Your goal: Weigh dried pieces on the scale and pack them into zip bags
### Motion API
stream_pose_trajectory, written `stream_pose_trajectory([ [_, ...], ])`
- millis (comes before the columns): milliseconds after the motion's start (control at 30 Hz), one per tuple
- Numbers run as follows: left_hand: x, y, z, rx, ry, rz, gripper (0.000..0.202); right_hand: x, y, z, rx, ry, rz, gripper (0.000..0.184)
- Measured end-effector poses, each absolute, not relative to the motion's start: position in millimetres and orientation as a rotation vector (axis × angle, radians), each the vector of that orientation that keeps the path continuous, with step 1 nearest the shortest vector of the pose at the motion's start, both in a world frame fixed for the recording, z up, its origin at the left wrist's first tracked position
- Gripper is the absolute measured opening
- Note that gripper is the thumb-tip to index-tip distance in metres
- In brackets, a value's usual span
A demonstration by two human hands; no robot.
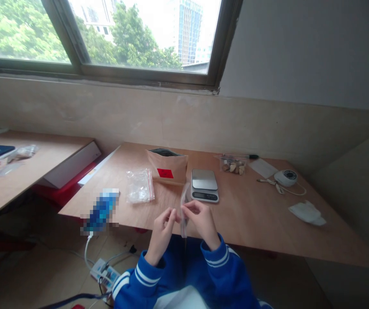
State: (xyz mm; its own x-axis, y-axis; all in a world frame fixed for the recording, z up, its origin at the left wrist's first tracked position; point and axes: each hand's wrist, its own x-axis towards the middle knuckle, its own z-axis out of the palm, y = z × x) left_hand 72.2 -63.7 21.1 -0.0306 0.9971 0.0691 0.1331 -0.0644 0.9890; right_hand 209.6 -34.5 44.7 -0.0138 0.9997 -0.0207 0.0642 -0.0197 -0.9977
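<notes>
From the head camera I see both hands raised close together over the near edge of the wooden table (255, 223). My left hand (162, 229) and right hand (202, 221) each pinch the small clear bag (183, 206) with fingertips closed on it. The bag hangs upright between them, edge-on to the camera, just in front of the kitchen scale (204, 184). I cannot tell whether the bag holds anything.

To the left of the scale stands a brown paper pouch (167, 167) with a red label, its top open. Left of the pouch lies a stack of clear bags (139, 185). Behind the scale to the right lies a bag of pale lumps (233, 165), with a pen (250, 157) beside it. A blurred phone (101, 211) sits near the table's left corner.
</notes>
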Motion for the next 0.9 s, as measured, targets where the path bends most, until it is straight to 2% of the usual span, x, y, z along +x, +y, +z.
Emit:
stream_pose_trajectory([
  [200,78,-53,26,1.276,1.200,1.203,0.033,195,-25,50,-1.145,-1.233,1.364,0.028],
  [400,78,-42,17,1.146,1.144,1.307,0.046,193,-16,39,-1.067,-1.150,1.497,0.034],
  [667,79,-45,19,1.183,1.142,1.303,0.039,196,-20,42,-0.985,-1.177,1.561,0.037],
  [900,75,-45,15,1.320,1.132,1.226,0.037,201,-18,34,-0.928,-1.167,1.567,0.031],
])
